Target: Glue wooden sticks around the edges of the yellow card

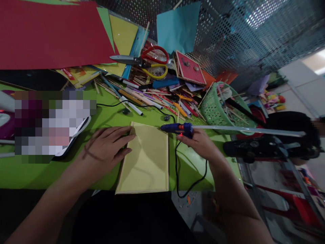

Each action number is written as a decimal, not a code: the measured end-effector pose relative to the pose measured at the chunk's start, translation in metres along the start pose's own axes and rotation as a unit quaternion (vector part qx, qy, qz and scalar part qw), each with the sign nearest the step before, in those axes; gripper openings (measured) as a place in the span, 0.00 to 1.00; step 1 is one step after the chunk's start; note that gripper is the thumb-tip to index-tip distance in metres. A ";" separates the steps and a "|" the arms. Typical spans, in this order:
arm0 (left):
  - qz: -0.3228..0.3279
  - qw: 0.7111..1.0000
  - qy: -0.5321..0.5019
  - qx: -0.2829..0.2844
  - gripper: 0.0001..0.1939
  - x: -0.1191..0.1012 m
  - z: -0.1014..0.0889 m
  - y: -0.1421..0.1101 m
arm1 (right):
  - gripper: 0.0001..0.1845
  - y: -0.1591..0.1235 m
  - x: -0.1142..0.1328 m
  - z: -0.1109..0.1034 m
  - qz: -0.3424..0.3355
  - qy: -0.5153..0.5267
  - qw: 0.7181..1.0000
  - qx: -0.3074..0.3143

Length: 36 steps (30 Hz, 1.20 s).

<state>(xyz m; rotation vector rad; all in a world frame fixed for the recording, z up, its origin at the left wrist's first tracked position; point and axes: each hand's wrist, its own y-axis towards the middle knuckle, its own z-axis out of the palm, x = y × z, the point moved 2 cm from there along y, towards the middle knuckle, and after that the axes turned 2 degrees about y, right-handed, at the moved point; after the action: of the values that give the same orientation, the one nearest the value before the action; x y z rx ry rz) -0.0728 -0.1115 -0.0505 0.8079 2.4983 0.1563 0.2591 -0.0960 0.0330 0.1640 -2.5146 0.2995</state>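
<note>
In the head view, my right hand is wrapped round a blue glue gun. A long clear glue stick juts from its back, and a red light glows near the grip. The gun's nozzle is at the upper right corner of a yellow panel with pale raised edges, which lies flat on the green table. My left hand rests with its fingers stretched out over the panel's upper left edge. A black cord loops down from the gun, partly past the table's front edge.
Red-and-yellow-handled scissors lie on a heap of pens and sticks behind the panel. A green basket stands at the right. Coloured paper fills the back left. A person is at the far right.
</note>
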 end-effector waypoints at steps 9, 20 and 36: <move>-0.003 1.000 -0.003 0.000 0.19 0.003 0.003 -0.002 | 0.19 0.000 0.001 -0.002 -0.009 -0.019 1.000 0.002; 0.015 1.000 0.015 0.002 0.19 0.004 0.002 -0.002 | 0.20 0.000 0.005 -0.003 -0.019 -0.024 0.999 0.010; 0.017 1.000 0.016 0.001 0.20 0.012 0.010 -0.004 | 0.24 -0.008 -0.001 -0.014 0.009 -0.055 0.998 -0.005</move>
<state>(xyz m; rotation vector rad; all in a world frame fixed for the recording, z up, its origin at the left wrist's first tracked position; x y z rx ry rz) -0.0785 -0.1087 -0.0652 0.8540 2.5159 0.1807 0.2694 -0.0999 0.0447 0.1594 -2.6279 0.2928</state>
